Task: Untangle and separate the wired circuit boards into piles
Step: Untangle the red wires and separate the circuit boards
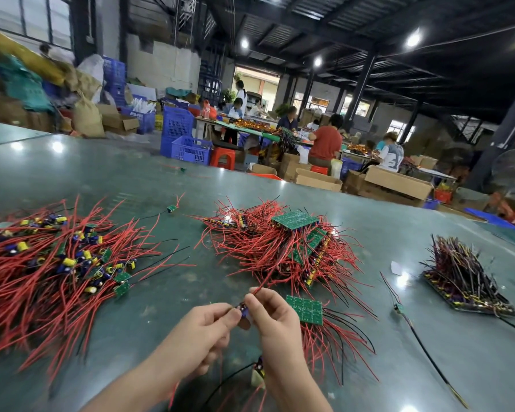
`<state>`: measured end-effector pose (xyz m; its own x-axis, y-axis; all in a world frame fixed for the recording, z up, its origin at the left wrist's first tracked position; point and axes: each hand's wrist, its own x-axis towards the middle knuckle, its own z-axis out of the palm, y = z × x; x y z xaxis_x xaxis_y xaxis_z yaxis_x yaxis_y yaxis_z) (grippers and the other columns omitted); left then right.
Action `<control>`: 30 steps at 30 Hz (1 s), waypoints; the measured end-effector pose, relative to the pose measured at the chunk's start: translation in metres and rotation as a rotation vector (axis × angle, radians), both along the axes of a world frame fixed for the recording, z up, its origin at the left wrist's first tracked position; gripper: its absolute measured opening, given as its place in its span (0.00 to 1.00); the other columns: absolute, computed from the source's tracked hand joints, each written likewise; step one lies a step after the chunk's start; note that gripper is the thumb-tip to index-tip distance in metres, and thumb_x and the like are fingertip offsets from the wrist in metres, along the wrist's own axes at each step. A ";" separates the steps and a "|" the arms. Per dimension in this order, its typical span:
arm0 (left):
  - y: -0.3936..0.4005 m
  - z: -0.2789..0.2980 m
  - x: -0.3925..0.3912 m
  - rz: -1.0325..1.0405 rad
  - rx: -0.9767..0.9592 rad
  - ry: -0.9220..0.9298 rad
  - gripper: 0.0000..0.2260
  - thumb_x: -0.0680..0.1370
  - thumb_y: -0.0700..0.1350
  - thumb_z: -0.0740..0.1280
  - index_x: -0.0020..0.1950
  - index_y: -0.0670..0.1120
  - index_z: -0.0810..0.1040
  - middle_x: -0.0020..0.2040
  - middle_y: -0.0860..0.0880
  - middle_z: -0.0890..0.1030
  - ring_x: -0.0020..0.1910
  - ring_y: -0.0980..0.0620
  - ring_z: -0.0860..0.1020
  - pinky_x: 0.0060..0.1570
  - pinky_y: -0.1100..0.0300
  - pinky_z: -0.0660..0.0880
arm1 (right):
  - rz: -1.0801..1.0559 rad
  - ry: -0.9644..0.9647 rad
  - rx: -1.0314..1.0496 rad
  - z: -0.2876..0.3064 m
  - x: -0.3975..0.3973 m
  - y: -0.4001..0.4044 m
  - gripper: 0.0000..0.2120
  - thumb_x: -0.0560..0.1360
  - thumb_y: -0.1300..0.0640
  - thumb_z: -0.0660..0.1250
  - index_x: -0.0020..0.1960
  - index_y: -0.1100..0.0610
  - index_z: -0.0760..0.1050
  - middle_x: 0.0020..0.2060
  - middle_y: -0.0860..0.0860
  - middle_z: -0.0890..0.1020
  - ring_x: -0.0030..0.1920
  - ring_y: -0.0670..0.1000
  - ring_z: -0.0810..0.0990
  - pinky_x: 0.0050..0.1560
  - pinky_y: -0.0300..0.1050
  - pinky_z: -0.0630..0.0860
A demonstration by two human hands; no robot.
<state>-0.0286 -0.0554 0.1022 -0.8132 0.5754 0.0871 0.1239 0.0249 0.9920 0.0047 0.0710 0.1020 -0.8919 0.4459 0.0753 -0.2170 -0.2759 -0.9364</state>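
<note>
Two hands [208,325] [275,315] pinch one board [243,310]; three piles [280,248].

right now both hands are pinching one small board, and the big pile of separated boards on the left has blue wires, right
Not quite. In the head view the left hand and right hand do pinch one small board, but the left pile has red wires.
</note>
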 end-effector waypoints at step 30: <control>0.014 0.016 0.024 0.026 0.053 0.046 0.08 0.78 0.37 0.62 0.50 0.36 0.80 0.18 0.61 0.71 0.18 0.69 0.67 0.23 0.80 0.62 | -0.438 -0.138 -0.337 0.004 -0.001 0.043 0.05 0.70 0.66 0.71 0.41 0.57 0.79 0.34 0.47 0.79 0.30 0.43 0.68 0.33 0.36 0.63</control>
